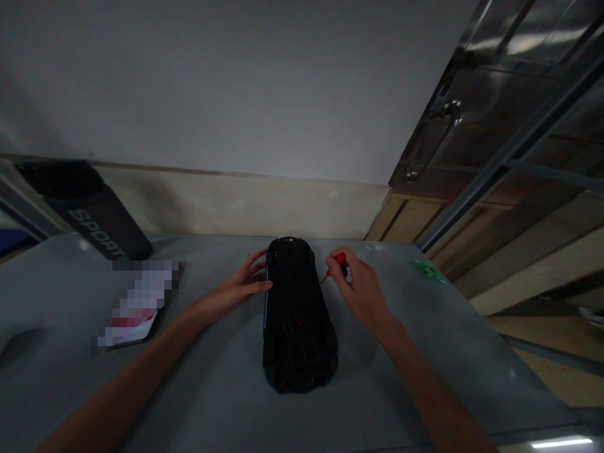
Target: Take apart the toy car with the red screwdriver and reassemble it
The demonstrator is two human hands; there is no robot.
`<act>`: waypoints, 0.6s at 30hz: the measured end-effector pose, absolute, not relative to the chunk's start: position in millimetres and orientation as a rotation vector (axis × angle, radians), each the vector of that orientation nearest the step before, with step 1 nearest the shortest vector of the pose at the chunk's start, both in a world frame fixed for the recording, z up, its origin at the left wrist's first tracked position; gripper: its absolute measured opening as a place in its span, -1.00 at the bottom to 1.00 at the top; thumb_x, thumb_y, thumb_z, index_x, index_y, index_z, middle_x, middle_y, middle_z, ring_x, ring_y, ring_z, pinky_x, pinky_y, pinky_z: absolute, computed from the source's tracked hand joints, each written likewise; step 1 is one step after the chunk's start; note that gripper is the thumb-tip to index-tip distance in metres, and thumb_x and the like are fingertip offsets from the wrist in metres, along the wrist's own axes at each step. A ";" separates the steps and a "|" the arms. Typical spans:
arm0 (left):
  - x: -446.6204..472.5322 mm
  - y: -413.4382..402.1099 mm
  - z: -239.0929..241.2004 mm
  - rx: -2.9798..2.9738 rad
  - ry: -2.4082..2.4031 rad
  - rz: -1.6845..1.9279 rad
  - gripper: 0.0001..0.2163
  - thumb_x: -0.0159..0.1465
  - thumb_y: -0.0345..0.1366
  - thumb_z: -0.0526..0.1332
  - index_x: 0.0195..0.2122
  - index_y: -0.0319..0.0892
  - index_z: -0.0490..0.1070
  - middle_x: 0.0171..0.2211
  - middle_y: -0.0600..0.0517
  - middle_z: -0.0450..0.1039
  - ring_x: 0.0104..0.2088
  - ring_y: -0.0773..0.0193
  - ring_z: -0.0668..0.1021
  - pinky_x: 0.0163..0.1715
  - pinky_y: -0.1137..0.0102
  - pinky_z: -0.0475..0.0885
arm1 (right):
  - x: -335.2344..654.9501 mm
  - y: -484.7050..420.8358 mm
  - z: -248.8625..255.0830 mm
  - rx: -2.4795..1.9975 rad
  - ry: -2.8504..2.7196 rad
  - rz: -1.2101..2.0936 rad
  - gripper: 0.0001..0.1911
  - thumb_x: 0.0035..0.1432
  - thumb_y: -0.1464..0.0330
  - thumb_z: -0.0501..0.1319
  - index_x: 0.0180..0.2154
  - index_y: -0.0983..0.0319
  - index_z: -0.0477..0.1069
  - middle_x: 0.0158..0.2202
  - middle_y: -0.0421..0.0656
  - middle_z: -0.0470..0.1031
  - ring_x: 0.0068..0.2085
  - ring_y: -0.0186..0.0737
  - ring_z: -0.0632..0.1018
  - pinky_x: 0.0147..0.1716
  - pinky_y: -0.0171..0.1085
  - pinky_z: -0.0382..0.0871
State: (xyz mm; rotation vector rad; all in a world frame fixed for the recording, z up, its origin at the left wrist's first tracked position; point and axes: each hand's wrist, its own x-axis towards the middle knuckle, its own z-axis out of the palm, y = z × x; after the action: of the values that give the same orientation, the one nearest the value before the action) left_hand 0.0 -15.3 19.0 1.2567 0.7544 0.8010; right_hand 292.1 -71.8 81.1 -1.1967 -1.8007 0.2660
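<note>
A toy car (299,302) lies upside down on the grey table, its black underside facing up and its length pointing away from me. My left hand (240,283) holds the car's left side, thumb against the edge and the other fingers farther up along it. A small screwdriver (340,258) with a red handle is pinched in the fingers of my right hand (358,283). Its thin shaft slants down to the left, to the car's right edge; whether the tip touches the car I cannot tell.
On the left of the grey table (212,390) lies a phone-like flat item (141,302), partly pixelated. Behind it stands a dark bottle (101,217) marked SPORT. A green crumpled piece (429,271) lies at the right. A pale wall (236,94) rises behind the table; a metal door (438,138) is beyond.
</note>
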 end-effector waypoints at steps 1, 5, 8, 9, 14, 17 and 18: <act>-0.1 -15.0 18.8 1.252 0.756 0.800 -0.17 0.33 -0.20 0.50 0.55 0.21 0.16 0.51 -0.11 0.31 0.46 -0.13 0.42 0.51 -0.12 0.19 | 291.9 -72.0 80.9 -1.192 -1.797 0.274 -0.79 0.53 0.16 0.12 -0.20 0.08 0.36 -0.40 -0.21 0.53 -0.41 -0.14 0.54 -0.31 -0.18 0.42; 0.2 -14.4 19.4 1.248 0.747 0.798 -0.15 0.32 -0.21 0.50 0.56 0.23 0.15 0.51 -0.10 0.32 0.48 -0.14 0.40 0.52 -0.12 0.18 | 292.4 -73.3 80.2 -1.161 -1.817 0.295 -0.81 0.55 0.20 0.12 -0.17 0.09 0.38 -0.38 -0.22 0.52 -0.39 -0.16 0.53 -0.30 -0.20 0.42; 0.1 -14.9 21.0 1.268 0.736 0.791 -0.15 0.33 -0.21 0.49 0.57 0.24 0.15 0.54 -0.09 0.29 0.50 -0.15 0.38 0.53 -0.13 0.16 | 293.1 -73.6 78.9 -1.136 -1.830 0.266 -0.81 0.57 0.22 0.13 -0.17 0.10 0.39 -0.35 -0.21 0.52 -0.35 -0.18 0.53 -0.27 -0.21 0.43; 0.1 -15.3 21.5 1.274 0.736 0.788 -0.15 0.33 -0.21 0.49 0.57 0.24 0.14 0.54 -0.09 0.28 0.50 -0.16 0.37 0.53 -0.14 0.16 | 293.2 -73.2 78.2 -1.127 -1.832 0.251 -0.82 0.56 0.23 0.13 -0.16 0.10 0.39 -0.35 -0.22 0.52 -0.35 -0.18 0.53 -0.27 -0.22 0.43; 0.1 -16.2 22.4 1.297 0.747 0.781 -0.13 0.33 -0.16 0.49 0.59 0.24 0.10 0.57 -0.09 0.24 0.52 -0.17 0.36 0.53 -0.15 0.16 | 292.5 -71.6 73.4 -1.137 -1.820 0.129 -0.90 0.53 0.26 0.18 -0.02 0.09 0.43 -0.40 -0.28 0.50 -0.43 -0.22 0.51 -0.33 -0.24 0.41; -0.1 -15.5 21.0 1.301 0.757 0.779 -0.13 0.33 -0.15 0.49 0.59 0.25 0.10 0.57 -0.09 0.24 0.51 -0.17 0.37 0.52 -0.14 0.18 | 292.7 -73.2 73.9 -1.140 -1.850 0.057 -0.90 0.55 0.27 0.19 -0.01 0.08 0.46 -0.42 -0.27 0.49 -0.44 -0.21 0.51 -0.33 -0.23 0.42; -0.2 -15.3 20.6 1.300 0.758 0.782 -0.13 0.33 -0.15 0.49 0.59 0.24 0.10 0.57 -0.09 0.24 0.51 -0.17 0.37 0.52 -0.13 0.18 | 293.0 -74.0 75.0 -1.127 -1.866 0.034 -0.89 0.56 0.28 0.17 -0.01 0.09 0.46 -0.40 -0.26 0.51 -0.42 -0.20 0.53 -0.31 -0.22 0.43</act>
State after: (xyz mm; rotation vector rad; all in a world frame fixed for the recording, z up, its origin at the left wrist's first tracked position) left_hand -0.2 -15.3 20.6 1.3001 0.7577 0.7815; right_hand 293.0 -74.0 75.0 -1.1266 -1.8663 0.0341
